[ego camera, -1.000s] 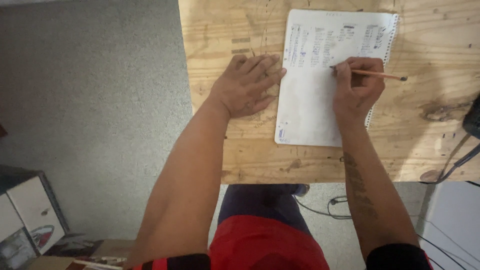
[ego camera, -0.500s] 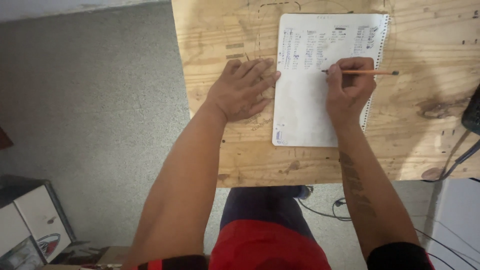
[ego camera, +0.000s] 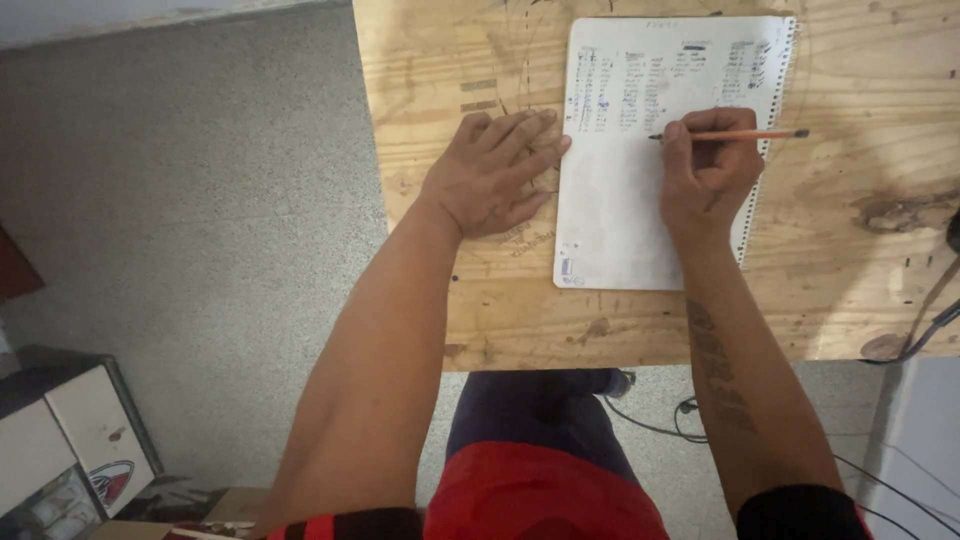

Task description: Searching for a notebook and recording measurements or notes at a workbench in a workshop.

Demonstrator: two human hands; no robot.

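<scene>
Plywood bench (ego camera: pixel 450 70), grey speckled floor (ego camera: pixel 200 200), cables (ego camera: pixel 660 425)

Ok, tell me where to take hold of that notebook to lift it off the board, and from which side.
Grip the notebook at its bare near-left corner, coming from the left edge. It lies flat on the plywood board; the right hand with the pencil rests on its right half, and the spiral binding runs down the right edge. The left hand lies flat beside the left edge, closest to it.

Small blue-and-white label (ego camera: pixel 567 268) at bottom-left corner of notebook page. White box w/ red-black oval emblem (ego camera: pixel 105 450) on floor, bottom left. No screens/signs.
</scene>
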